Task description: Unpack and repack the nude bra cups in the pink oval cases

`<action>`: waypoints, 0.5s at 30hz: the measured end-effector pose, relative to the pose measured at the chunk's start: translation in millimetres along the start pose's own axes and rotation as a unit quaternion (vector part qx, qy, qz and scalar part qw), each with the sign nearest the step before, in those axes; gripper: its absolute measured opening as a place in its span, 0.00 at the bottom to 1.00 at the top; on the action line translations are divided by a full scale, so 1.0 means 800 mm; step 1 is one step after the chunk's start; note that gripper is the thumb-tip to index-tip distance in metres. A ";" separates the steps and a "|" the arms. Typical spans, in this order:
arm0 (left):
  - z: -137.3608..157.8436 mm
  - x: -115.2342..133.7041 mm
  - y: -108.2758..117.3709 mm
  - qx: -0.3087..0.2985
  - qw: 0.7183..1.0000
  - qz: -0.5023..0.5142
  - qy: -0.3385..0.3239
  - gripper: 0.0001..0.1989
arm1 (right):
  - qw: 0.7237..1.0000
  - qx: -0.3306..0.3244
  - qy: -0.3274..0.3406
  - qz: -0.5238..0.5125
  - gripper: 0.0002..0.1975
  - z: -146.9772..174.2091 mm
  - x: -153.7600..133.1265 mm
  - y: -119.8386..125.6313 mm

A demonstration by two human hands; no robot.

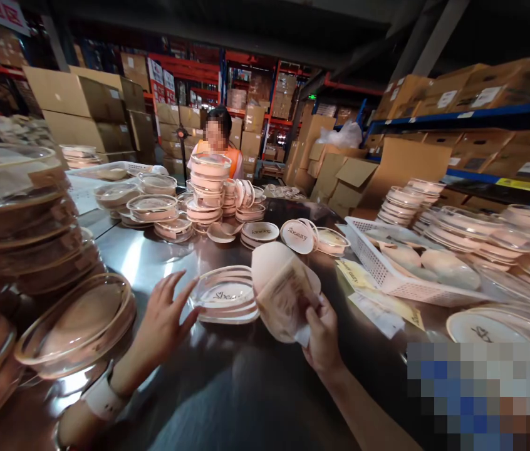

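While my right hand (322, 327) is gripping a beige rounded pad (272, 263), uncased, above the shiny metal counter (241, 394), my left hand (164, 319) is hovering open beside stacked pink-rimmed plastic ovals (227, 310); one filled clear-plastic case (81, 316) is sitting leftward.

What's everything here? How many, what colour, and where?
Table: one, dark shiny, front
Round boxes: many, clear pinkish, left, middle, right
Lids: several, pink-rimmed, front middle
Baskets: two, white, right, back left
Pads: several, cream, front middle, right
Wrapper: one, beige, front middle
Paper slips: several, yellow and white, right
Cardboard boxes: many, brown, back, right
Shelves: several, red and blue, back, right
Plastic: one bundle, whitish, back
Person: one, orange vest, back
Watch: one, white, front left
Left hand: one, bare, beside lids
Right hand: one, bare, holding wrapper and pad
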State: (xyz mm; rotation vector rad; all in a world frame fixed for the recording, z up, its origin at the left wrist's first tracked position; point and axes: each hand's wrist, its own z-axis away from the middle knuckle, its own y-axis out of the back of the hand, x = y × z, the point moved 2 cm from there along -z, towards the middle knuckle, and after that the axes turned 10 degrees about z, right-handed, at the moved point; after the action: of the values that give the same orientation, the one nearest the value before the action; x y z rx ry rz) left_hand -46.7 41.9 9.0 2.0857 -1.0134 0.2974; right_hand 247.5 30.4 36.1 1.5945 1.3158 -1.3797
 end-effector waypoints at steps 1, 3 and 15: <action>0.006 0.011 -0.003 -0.023 0.999 0.019 -0.036 0.27 | 0.999 -0.040 -0.009 0.008 0.18 0.006 -0.002 -0.005; 0.020 0.029 -0.007 -0.082 0.988 0.095 -0.089 0.36 | 0.988 -0.139 -0.032 0.052 0.17 0.019 -0.002 -0.015; 0.032 0.030 -0.029 -0.212 0.905 0.345 0.127 0.45 | 0.951 -0.274 -0.114 0.088 0.25 0.041 0.016 -0.034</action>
State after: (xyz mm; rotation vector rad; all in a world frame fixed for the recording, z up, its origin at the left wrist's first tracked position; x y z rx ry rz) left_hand -16.3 18.3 -8.7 1.2085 -1.4739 0.6213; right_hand 210.9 11.9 19.8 1.1081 1.2425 -0.9434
